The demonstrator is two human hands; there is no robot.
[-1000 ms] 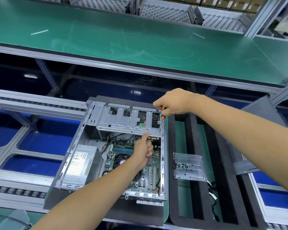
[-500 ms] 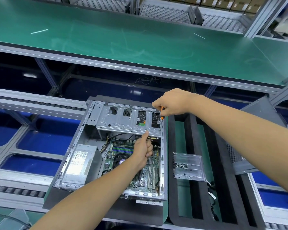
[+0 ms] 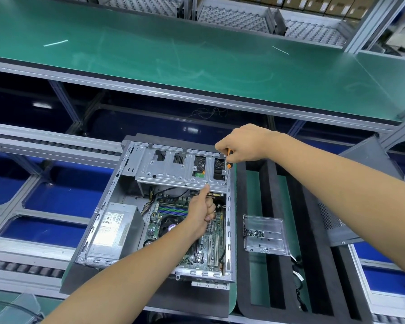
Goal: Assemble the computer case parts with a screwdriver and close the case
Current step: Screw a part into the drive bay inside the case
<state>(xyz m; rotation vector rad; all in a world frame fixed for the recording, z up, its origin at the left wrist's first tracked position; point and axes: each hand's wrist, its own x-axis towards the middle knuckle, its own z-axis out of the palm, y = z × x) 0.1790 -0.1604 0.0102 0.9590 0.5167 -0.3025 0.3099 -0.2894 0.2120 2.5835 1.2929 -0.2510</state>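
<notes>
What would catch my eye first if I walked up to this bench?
The open computer case, lying with its green motherboard exposed. At its far right corner the right hand holds an orange-handled screwdriver upright on the metal drive bracket, while the left hand presses a thumb against the bracket's near edge.

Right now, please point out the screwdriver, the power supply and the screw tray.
screwdriver [image 3: 229, 165]: head view, orange collar below the handle.
power supply [image 3: 112, 224]: head view, its label.
screw tray [image 3: 264, 221]: head view, clear upper compartment.

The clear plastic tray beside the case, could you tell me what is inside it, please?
The clear plastic tray holds a small cluster of dark screws; their number is too small to tell.
</notes>
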